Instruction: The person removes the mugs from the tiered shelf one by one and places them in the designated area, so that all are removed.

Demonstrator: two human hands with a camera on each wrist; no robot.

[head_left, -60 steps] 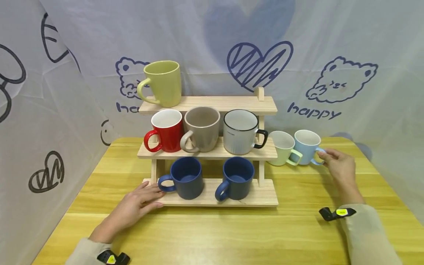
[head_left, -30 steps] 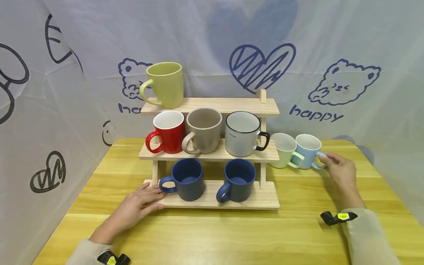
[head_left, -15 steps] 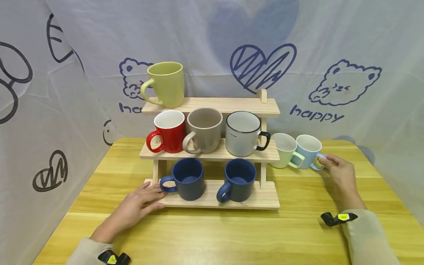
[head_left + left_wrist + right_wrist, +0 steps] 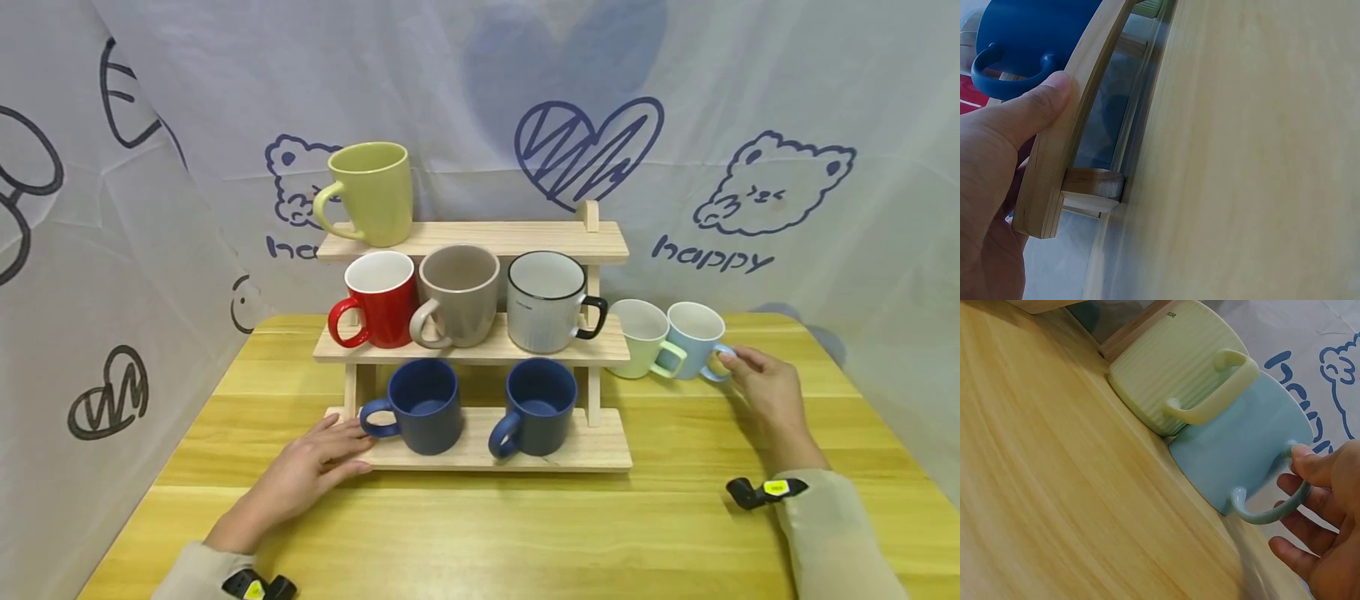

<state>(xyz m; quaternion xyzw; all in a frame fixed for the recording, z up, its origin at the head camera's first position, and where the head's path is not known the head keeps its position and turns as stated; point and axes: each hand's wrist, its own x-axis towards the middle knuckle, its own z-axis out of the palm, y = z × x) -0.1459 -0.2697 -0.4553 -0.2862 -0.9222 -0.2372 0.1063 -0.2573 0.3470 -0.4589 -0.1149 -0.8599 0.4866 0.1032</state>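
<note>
In the head view my right hand [image 4: 771, 396] pinches the handle of a light blue mug [image 4: 693, 337] standing on the table right of the rack. The right wrist view shows the thumb on top of that handle [image 4: 1272, 512] and the fingers behind it. A pale green ribbed mug [image 4: 1179, 362] stands against the blue one. My left hand [image 4: 311, 467] rests on the left end of the rack's bottom shelf [image 4: 480, 433], thumb along its front edge. Close to those fingers is a dark blue mug [image 4: 426, 408]; a second dark blue mug [image 4: 542, 408] shares the shelf.
On the middle shelf stand a red mug [image 4: 382, 308], a taupe mug [image 4: 461, 300] and a white mug [image 4: 543, 304] with black rim and handle. A yellow-green mug [image 4: 375, 196] is at the top shelf's left end. A printed cloth [image 4: 465, 67] hangs behind.
Over the two seconds the light blue mug has shifted slightly toward me beside the pale green mug, the right hand still at its handle. The left hand stays in place; the view shifts slightly.
</note>
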